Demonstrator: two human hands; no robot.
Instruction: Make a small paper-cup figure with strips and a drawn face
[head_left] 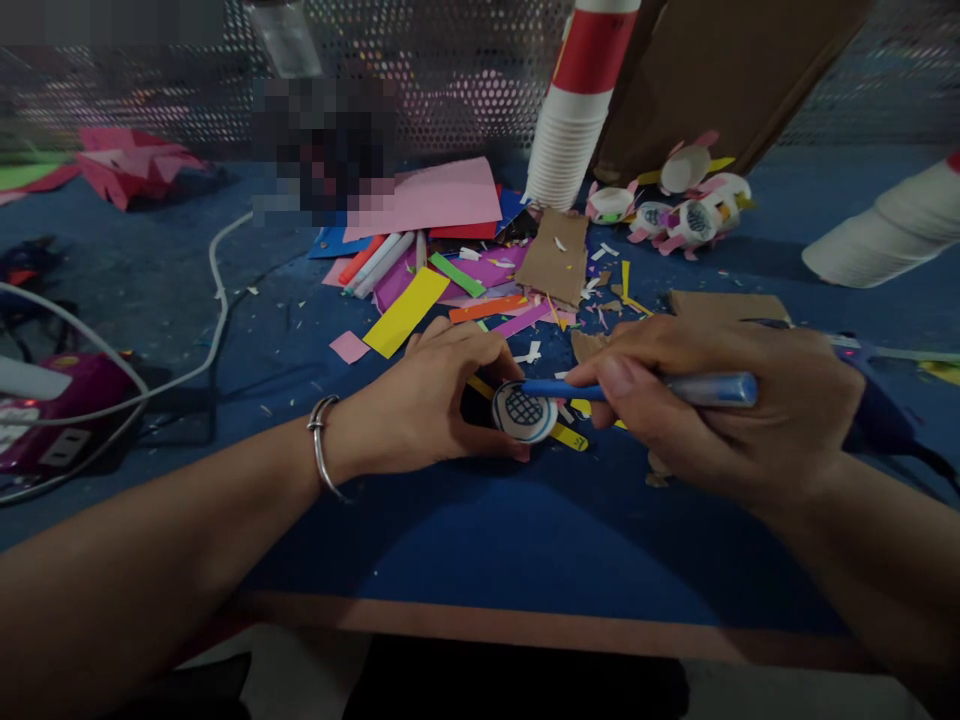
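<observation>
My left hand (431, 400) is closed around a small white paper cup (525, 412) lying on its side on the blue table cover. The cup's round bottom faces me and bears a blue grid drawing. My right hand (720, 400) grips a blue marker pen (660, 389), its tip touching the cup's bottom. A metal bangle (321, 450) circles my left wrist. Small yellow paper pieces (568, 438) lie under the cup.
Coloured paper strips (409, 312) and markers (379, 262) are scattered behind my hands, with cardboard pieces (556, 256). Stacked paper cups (574, 120) and several decorated cups (694, 220) stand at the back. A white cable (214, 330) and a pink device (52, 410) lie left. The table edge (525, 625) is near me.
</observation>
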